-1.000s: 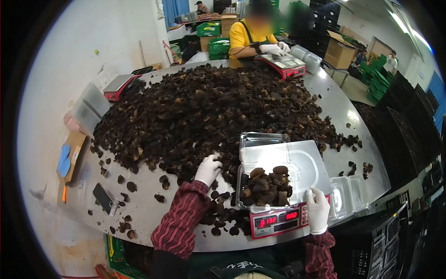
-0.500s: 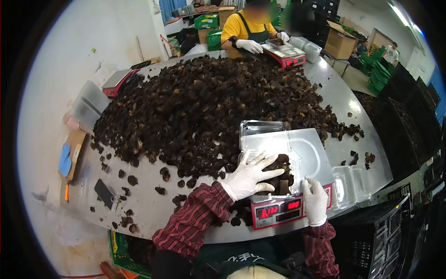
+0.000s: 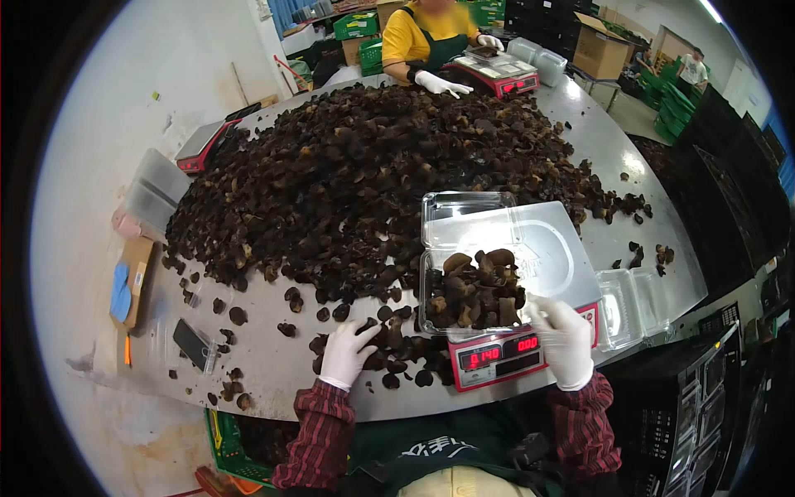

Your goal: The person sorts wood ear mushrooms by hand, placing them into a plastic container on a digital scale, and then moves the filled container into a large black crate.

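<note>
Metal tabletop point(image 3: 273, 364) runs below a broad heap of dark, curled pieces point(image 3: 331, 182), with a pale wall point(image 3: 124, 124) at the left and a person in yellow and green point(image 3: 431, 41) across the far side. My gloved left hand point(image 3: 346, 354) is at the heap's near edge, fingers parted and bent over loose pieces; I cannot tell whether they pinch one. My gloved right hand point(image 3: 565, 344) is half curled, fingertips at the near right corner of the clear container point(image 3: 425, 286); whether they grip it, I cannot tell.

The container lies just left of my right hand, and to the right of and farther than my left. It sits open on the left part of the red scale point(image 3: 555, 240), its long axis running near to far, empty half pointing away and dark pieces filling the near half. The lit display point(image 3: 501, 352) reads 0.140 and 0.00.
</note>
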The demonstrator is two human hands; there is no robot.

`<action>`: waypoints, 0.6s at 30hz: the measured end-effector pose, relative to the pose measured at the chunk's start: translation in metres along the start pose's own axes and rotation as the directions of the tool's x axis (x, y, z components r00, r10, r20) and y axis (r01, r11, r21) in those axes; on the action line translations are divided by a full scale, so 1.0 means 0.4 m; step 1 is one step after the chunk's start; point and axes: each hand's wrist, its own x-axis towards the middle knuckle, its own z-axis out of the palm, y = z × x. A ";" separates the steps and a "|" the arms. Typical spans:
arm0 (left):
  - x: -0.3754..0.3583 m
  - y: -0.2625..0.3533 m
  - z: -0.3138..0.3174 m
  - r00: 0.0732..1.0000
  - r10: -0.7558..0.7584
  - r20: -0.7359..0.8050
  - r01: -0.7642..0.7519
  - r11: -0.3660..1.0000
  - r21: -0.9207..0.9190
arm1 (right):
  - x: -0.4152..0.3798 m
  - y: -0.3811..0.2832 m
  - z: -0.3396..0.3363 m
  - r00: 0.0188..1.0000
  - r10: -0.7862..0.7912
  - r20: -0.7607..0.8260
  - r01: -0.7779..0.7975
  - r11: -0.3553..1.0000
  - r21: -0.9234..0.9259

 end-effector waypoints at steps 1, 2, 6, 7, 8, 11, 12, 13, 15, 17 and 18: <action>-0.013 -0.015 0.015 0.997 -0.077 0.025 0.076 0.997 0.016 | 0.015 -0.028 0.003 0.995 -0.062 0.081 0.063 0.998 -0.010; -0.018 -0.033 0.032 0.996 -0.066 -0.059 0.064 0.997 -0.038 | 0.026 -0.053 0.009 0.983 -0.103 0.153 0.116 0.990 -0.075; -0.029 -0.079 0.049 0.970 -0.240 -0.036 0.232 0.960 -0.157 | 0.053 -0.058 0.032 0.857 -0.288 0.428 0.391 0.904 -0.174; -0.029 -0.075 0.045 0.970 -0.238 -0.041 0.229 0.961 -0.156 | 0.056 -0.055 0.040 0.857 -0.292 0.425 0.394 0.903 -0.174; -0.029 -0.069 0.040 0.964 -0.243 -0.105 0.226 0.962 -0.153 | 0.059 -0.048 0.052 0.867 -0.264 0.422 0.386 0.892 -0.236; -0.025 -0.037 0.018 0.958 -0.209 -0.195 0.197 0.977 -0.080 | 0.078 -0.051 0.075 0.902 -0.170 0.397 0.308 0.897 -0.316; -0.025 -0.014 0.010 0.958 -0.179 -0.224 0.195 0.979 0.051 | 0.085 -0.053 0.079 0.906 -0.090 0.413 0.261 0.888 -0.378; -0.027 0.000 0.004 0.958 -0.147 -0.248 0.195 0.964 0.181 | 0.090 -0.055 0.085 0.905 -0.009 0.425 0.215 0.873 -0.439; -0.034 -0.005 0.006 0.973 -0.156 -0.172 0.193 0.956 0.221 | 0.092 -0.037 0.109 0.894 0.005 0.448 0.212 0.877 -0.432; -0.041 -0.045 0.035 0.960 -0.279 -0.017 0.279 0.960 0.009 | 0.093 -0.010 0.130 0.876 -0.089 0.474 0.333 0.822 -0.462; -0.042 -0.058 0.046 0.966 -0.244 -0.084 0.245 0.969 0.007 | 0.094 0.001 0.137 0.916 -0.077 0.393 0.249 0.878 -0.409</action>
